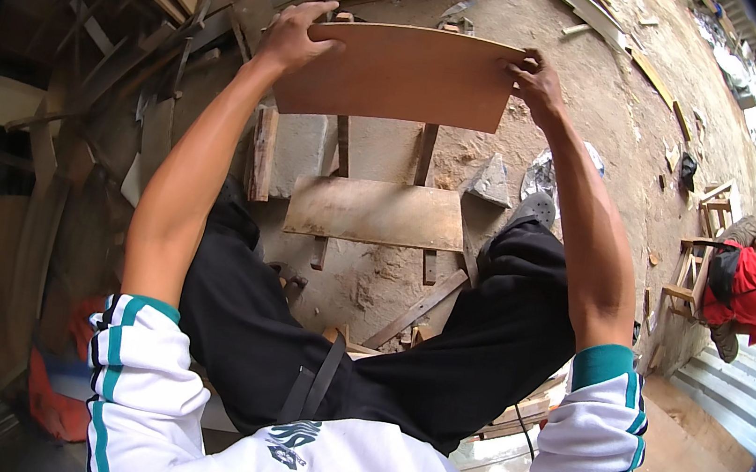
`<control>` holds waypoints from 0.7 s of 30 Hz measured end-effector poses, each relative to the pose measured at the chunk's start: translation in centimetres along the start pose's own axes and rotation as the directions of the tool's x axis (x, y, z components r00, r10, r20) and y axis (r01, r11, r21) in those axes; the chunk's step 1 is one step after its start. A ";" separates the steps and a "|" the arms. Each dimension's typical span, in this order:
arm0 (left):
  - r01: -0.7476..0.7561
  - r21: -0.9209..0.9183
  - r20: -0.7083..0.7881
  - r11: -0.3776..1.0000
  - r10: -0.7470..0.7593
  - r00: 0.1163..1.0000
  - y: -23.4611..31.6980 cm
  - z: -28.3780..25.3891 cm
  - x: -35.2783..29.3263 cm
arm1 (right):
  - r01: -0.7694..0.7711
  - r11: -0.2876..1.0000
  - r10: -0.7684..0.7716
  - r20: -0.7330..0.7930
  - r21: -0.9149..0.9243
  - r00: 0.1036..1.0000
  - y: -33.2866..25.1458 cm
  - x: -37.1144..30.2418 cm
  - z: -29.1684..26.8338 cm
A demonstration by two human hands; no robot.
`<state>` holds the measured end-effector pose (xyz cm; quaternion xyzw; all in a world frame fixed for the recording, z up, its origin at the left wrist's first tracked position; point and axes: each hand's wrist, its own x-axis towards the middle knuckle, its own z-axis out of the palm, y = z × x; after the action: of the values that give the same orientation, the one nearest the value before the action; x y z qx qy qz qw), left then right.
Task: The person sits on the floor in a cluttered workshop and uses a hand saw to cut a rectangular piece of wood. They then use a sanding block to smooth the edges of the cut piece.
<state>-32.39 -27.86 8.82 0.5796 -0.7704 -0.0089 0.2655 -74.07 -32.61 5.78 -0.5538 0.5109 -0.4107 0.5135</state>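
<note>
A thin reddish-brown wooden board [395,78] is in front of me, over a low wooden frame [427,152] whose legs show below it. My left hand [296,39] grips the board's left end, thumb on its face and fingers beyond the edge. At the far right corner my right hand [538,84] has its fingers bent around the edge. Nearer to me, between my knees, is a paler, worn wooden board [375,212] with short wooden pieces sticking out from under it. Whether the reddish-brown board rests fully on the frame is hidden.
A wooden block [262,154] and a grey slab [298,155] are left of the frame; a grey stone [492,181] is to its right. Scrap timber [97,60] crowds the left. A person in red [749,286] is at the right beside a small wooden stool [689,279].
</note>
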 end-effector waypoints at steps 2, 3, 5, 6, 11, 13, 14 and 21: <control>0.016 0.067 -0.070 0.998 -0.011 0.997 -0.6 -0.2 -0.2 | 0.004 1.000 -0.004 -0.009 0.009 1.000 0.2 0.1 0.0; 0.035 0.143 -0.103 0.989 -0.020 0.994 -1.2 -0.6 -0.6 | 0.008 1.000 -0.008 -0.004 0.018 1.000 0.3 0.2 0.0; 0.199 -0.015 -0.184 0.980 -0.199 0.963 -2.4 -0.6 -1.7 | 0.013 1.000 -0.013 0.003 0.004 1.000 0.4 0.2 0.0; 0.271 -0.090 -0.220 0.958 -0.284 0.933 -3.6 -0.8 -2.2 | 0.030 1.000 -0.030 -0.010 -0.010 1.000 0.3 0.4 0.2; 0.747 -0.561 0.442 0.356 -0.634 0.634 -4.8 -1.9 -4.5 | 0.042 0.997 -0.045 -0.050 -0.061 0.998 0.2 0.6 0.6; 0.792 -0.526 0.499 0.311 -0.642 0.583 -3.0 -1.6 -4.9 | 0.040 0.998 -0.042 -0.045 -0.046 0.998 0.5 0.6 0.3; 0.784 -0.528 0.492 0.325 -0.635 0.595 -1.8 -1.6 -4.6 | 0.040 0.998 -0.043 -0.050 -0.048 0.998 0.6 0.5 -0.4; 0.788 -0.526 0.410 0.321 -0.716 0.565 0.0 -2.3 -5.2 | 0.196 0.974 -0.200 0.019 0.113 0.980 -0.1 -2.3 -0.9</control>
<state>-30.49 -22.51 8.76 0.7328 -0.3665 -0.4319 0.3770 -75.24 -30.45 6.11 -0.5787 0.4219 -0.4792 0.5074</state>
